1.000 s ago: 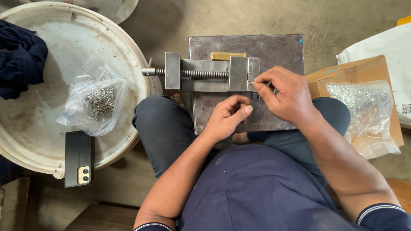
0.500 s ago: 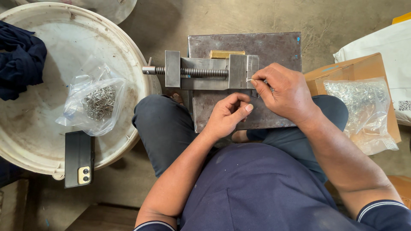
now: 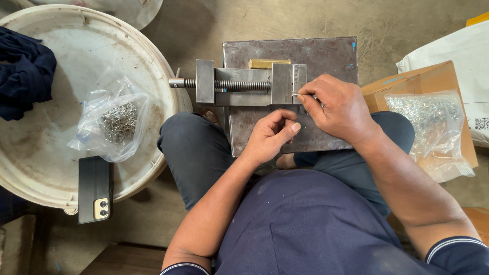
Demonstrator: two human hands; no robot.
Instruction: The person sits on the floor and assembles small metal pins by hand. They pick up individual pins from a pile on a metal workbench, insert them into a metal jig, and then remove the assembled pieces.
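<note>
A small steel vise with a threaded screw lies on a dark metal plate in front of my knees. My right hand pinches a thin metal pin against the right jaw of the vise. Below the vise, my left hand rests on the plate with its fingers curled, thumb up; whether it holds something small is hidden. A brass-coloured block sits behind the vise.
A large white round tub at left holds a clear bag of small metal pieces, a dark phone and dark blue cloth. A cardboard box at right carries another clear bag of metal pieces.
My right hand has shifted slightly left, bringing the pin to the vise's right jaw. My left hand has stayed in place.
</note>
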